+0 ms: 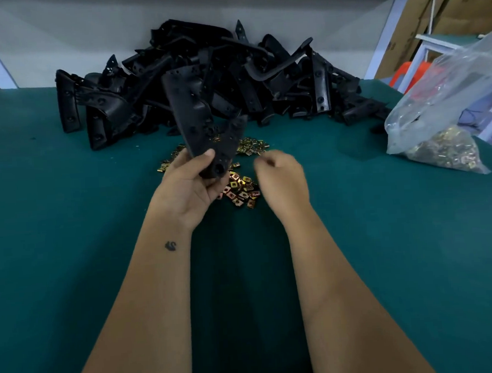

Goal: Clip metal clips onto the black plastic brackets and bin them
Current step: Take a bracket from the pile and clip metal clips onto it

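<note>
The left hand (186, 186) grips a black plastic bracket (198, 117) by its lower end, thumb and fingers curled round it, and holds it upright above the green table (70, 224). At three o'clock of it, the right hand (281, 178) is blurred, its fingers curled; whether they pinch a clip cannot be told. Loose metal clips (240, 191) lie between and beyond the hands. The bracket pile (204, 74) sits at twelve o'clock, a plastic bag of clips (442, 147) at two o'clock.

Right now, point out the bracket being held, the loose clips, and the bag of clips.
held bracket (198, 114), head view, its broad face.
loose clips (240, 191), head view, pile's middle.
bag of clips (442, 147), head view, filled bottom.
</note>
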The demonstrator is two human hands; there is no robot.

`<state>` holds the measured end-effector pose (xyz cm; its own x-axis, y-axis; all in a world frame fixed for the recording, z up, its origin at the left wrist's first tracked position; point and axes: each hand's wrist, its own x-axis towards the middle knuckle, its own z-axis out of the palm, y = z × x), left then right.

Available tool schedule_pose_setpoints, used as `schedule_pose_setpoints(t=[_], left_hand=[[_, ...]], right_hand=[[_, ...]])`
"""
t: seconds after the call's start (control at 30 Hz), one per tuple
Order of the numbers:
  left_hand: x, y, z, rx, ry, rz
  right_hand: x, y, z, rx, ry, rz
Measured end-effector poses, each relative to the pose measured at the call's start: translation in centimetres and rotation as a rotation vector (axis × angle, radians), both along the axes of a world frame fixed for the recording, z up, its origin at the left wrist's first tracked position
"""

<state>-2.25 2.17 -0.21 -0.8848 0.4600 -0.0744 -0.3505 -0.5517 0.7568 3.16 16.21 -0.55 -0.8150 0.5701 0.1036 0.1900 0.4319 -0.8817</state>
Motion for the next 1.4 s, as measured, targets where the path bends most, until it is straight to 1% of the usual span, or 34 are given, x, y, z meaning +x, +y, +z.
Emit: schedule_pose_setpoints(t=[0.07, 0.1, 0.13, 0.17, 0.4, 0.53, 0.63, 0.77, 0.97, 1.07, 1.2, 1.4], left_hand=[[-0.4, 0.0, -0.4, -0.001, -0.035, 0.110], [-0.5, 0.1, -0.5, 0.000, -0.048, 0.142], [-0.6, 0.2, -0.6, 0.004, -0.060, 0.158], [-0.6, 0.3, -0.6, 0.013, -0.074, 0.163], [-0.7, 0.7, -0.8, 0.084, -0.131, 0.160], [-0.7, 0.8, -0.8, 0.089, -0.155, 0.151], [-0.7, 0.9, -0.7, 0.085, -0.167, 0.151], [-0.7, 1.0, -0.6, 0.093, -0.182, 0.157], [-0.8, 1.0, -0.6, 0.114, -0.198, 0.183], [-0.8, 1.0, -0.7, 0.125, -0.209, 0.197], [-0.8, 1.0, -0.7, 0.125, -0.201, 0.194], [-0.9, 1.1, -0.7, 0.142, -0.175, 0.191]], right_hand=[[0.0, -0.6, -0.4, 0.288, -0.155, 0.094], [-0.1, -0.9, -0.5, 0.386, -0.192, 0.115], [-0.2, -1.0, -0.5, 0.438, -0.201, 0.121], [-0.3, -1.1, -0.6, 0.446, -0.191, 0.118], [-0.6, -0.9, -1.0, 0.308, -0.076, 0.115], [-0.6, -0.7, -0.9, 0.273, -0.045, 0.093], [-0.7, -0.7, -0.9, 0.271, -0.056, 0.086], [-0.8, -0.8, -0.9, 0.353, -0.119, 0.114], [-0.9, -1.0, -1.0, 0.369, -0.090, 0.072], [-1.0, -1.1, -1.2, 0.479, -0.061, 0.042], [-1.3, -1.5, -1.6, 0.672, -0.123, 0.099], [-1.4, -1.6, -1.3, 0.630, -0.054, 0.084]])
